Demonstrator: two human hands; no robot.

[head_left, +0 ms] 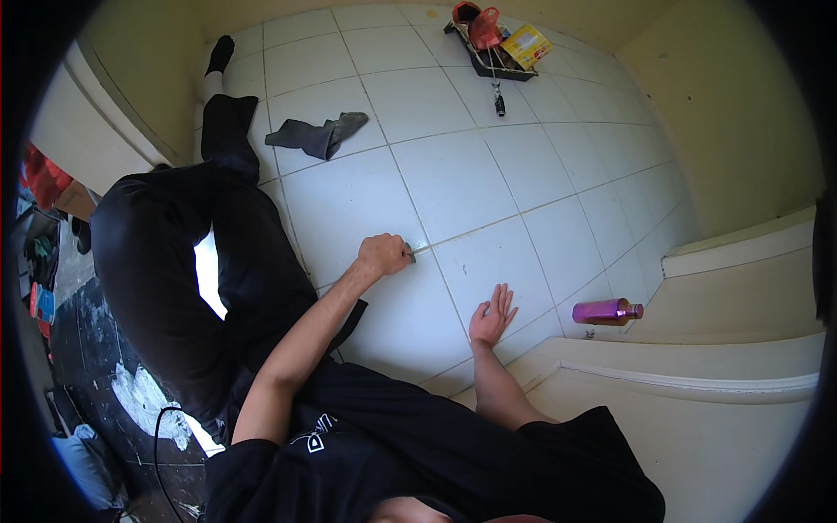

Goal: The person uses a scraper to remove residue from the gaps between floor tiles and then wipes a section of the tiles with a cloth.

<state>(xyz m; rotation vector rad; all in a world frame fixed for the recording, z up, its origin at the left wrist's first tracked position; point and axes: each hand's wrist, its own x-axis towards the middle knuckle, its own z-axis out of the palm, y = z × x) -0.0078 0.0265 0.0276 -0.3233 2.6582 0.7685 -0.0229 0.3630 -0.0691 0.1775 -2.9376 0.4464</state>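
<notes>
My left hand (382, 254) is closed around a small flat grey scraper (411, 253), most of it hidden in the fist. The scraper's edge touches the joint between white floor tiles (349, 200), near where several tiles meet. To its right, my right hand (493, 319) lies palm down on the tiles with fingers stretched out, holding nothing. A shiny purple bottle (600, 312) lies on its side to the right of that hand. Beyond my left hand, a crumpled dark grey cloth (318, 137) rests on the tiles.
At the far side stands a black paint tray (501, 71) holding a red bag (484, 30) and a yellow box (526, 45), with a black-handled tool (499, 100) sticking out. My dark-trousered legs (157, 261) stretch along the left. A white door frame (689, 375) borders the right. A black cable (157, 444) lies lower left.
</notes>
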